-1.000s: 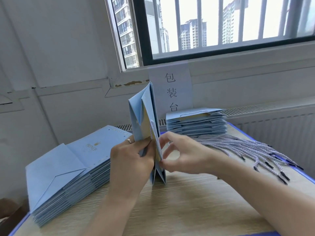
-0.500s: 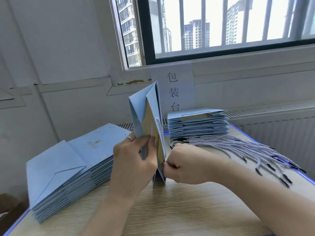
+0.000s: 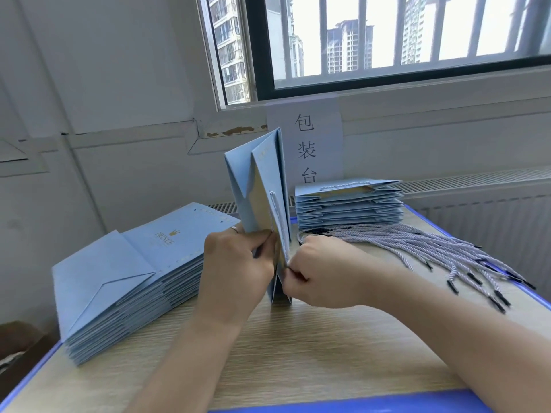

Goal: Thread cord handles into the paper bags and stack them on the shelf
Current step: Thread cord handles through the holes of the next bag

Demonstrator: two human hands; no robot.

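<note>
Nearest: bare wood-grain table [image 3: 298, 353], blue-edged, open in front of both wrists. Just beyond, left hand [image 3: 238, 263] and right hand [image 3: 322, 269] almost meeting, the paper bag [image 3: 259, 186] clamped between them.

Left fingers curled round the bag's near edge from the left, pressing the folded panels together. Right fingers drawn into a tight pinch low on the right panel; cord's end inside that pinch too, or only paper: impossible to tell.

Bag standing on end on the table, long axis vertical, rising straight up from between the two hands, folded nearly flat with the gussets a little spread. Cord [image 3: 275, 216] lying down the right panel just above the right knuckles, running along the bag's height.

Judged as mid-threading, with a pull-through or a second hole likely next. Right hand therefore the nearer and better placed, with travel needed up along the panel or outward to the right.

Right of the right hand: loose cords [image 3: 417, 248] fanned across the table, looped ends just behind the knuckles, black tips reaching toward the table's right edge. Little free room there.

Left of the left hand, just beside it: a slanting stack of flat bags [image 3: 125, 263].

Beyond the right hand, behind the cords: a lower stack of finished bags [image 3: 348, 204], a handle showing on top, near the upright bag's far edge.

Farthest: paper sign [image 3: 310, 144] on the wall and a barred window [image 3: 402, 40]. No shelf in view.
</note>
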